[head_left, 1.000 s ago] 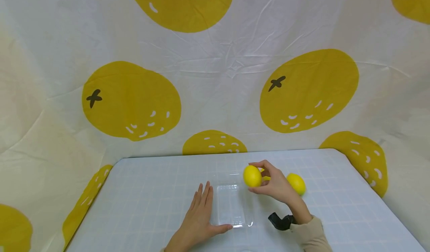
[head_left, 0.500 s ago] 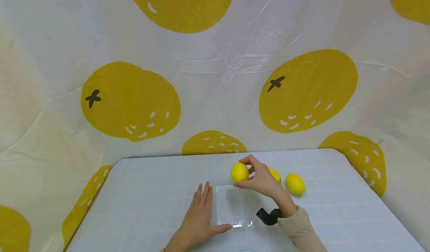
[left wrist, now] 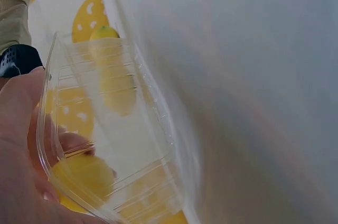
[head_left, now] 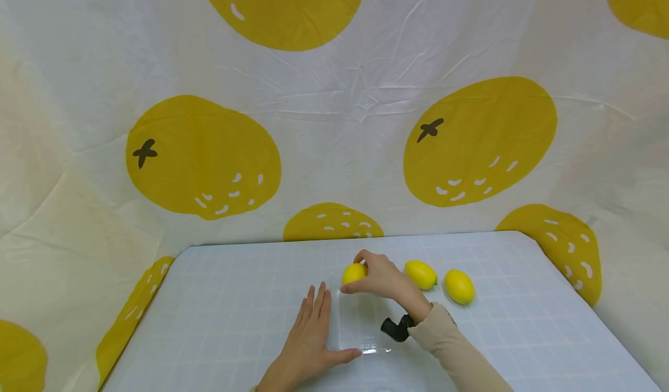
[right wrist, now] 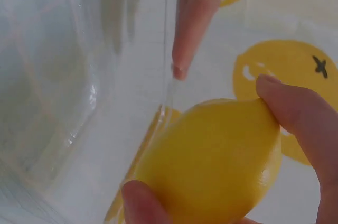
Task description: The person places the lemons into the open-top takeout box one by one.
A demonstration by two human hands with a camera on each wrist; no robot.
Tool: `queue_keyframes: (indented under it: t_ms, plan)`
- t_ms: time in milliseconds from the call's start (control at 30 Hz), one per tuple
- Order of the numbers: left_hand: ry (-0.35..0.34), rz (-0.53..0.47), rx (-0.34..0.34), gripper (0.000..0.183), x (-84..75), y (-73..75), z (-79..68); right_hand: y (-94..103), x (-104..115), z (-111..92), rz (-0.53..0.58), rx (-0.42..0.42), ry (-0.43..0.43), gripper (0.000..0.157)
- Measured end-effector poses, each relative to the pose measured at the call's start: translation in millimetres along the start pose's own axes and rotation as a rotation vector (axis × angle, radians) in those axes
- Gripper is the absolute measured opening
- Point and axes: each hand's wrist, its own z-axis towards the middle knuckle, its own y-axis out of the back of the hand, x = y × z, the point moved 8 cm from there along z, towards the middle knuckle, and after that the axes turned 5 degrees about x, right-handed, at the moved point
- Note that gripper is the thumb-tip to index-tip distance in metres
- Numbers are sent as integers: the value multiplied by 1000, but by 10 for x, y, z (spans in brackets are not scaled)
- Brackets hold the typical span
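Near the far end of a clear plastic container, my right hand pinches a yellow lemon between thumb and fingers. The right wrist view shows this lemon large, close to the container's clear wall, with the thumb and a fingertip at opposite ends. My left hand lies along the container's left side, its fingers straight and together. Its thumb is spread along the near edge. Through the see-through wall in the left wrist view, the held lemon shows.
Two more lemons lie on the table to the right of my right hand, one nearer and one farther right. A black wrist device sits at the right cuff. Behind the checked tablecloth hangs a fruit-printed curtain.
My right hand has carried the lemon left over the container and, lately, lower, uncovering a lemon behind it. My left hand has stayed in place.
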Motion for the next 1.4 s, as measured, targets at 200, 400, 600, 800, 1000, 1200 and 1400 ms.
queue_keyframes:
  t_ms: [200, 400, 600, 800, 1000, 1200, 1400]
  plan:
    - [-14, 4, -22, 126, -22, 19, 3, -183, 3, 101, -57, 65, -23, 64]
    - [-27, -15, -37, 126, -46, 39, -3, -308, 33, 164, -126, 82, -42, 56]
    - [-30, -18, -41, 126, -52, 43, -10, -435, 32, 193, -219, 82, -69, 61]
    - [-26, -30, -18, 124, -44, 25, -12, -518, 39, 166, -239, 66, -49, 61]
    - [-11, -29, 4, 123, -23, -5, -5, -500, 68, 148, -208, 48, -23, 53]
    - [-6, -28, 16, 124, -25, -10, 3, -447, 86, 120, -195, 21, -17, 51]
    - [18, -26, 37, 123, -13, -12, 8, -398, 127, 81, -193, -3, -1, 47]
